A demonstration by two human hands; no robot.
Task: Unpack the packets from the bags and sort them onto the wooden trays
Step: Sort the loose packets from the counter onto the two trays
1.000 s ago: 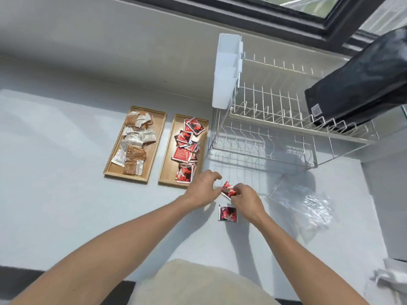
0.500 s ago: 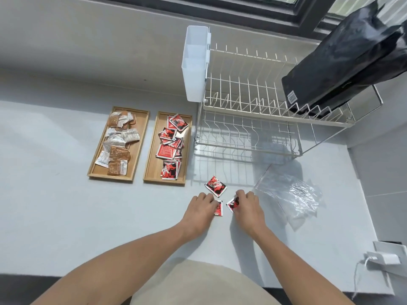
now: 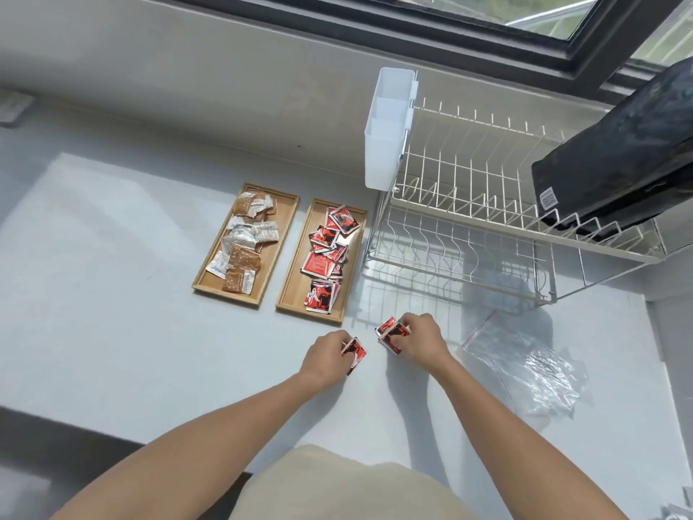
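Packets in red, black and white foil sit gripped in both hands above a pale grey tabletop point(image 3: 112, 332). The left hand point(image 3: 325, 357) has its fingers point(image 3: 343, 337) clamped on one small red foil packet point(image 3: 355, 352), tilted on edge. Just to its right, slightly farther from the person, the right hand point(image 3: 420, 341) has its fingers closed around a small stack of red foil packets point(image 3: 390, 332); how many it holds cannot be told.

Beyond the left hand lies a rectangular wooden tray point(image 3: 296, 283) heaped with matching red packets point(image 3: 330, 249). Touching or just beside that tray, farther left, a second wooden tray point(image 3: 283, 227) carries brown and silver-white packets point(image 3: 243, 242).

Right of the right hand, a crumpled clear plastic bag point(image 3: 525, 362) lies flat on the tabletop. Beyond both hands stands a two-tier white wire dish rack point(image 3: 468, 204) with a white plastic cutlery holder point(image 3: 388, 129) hung on its left end. A black bag point(image 3: 618, 159) leans on the rack's upper tier at the far right.
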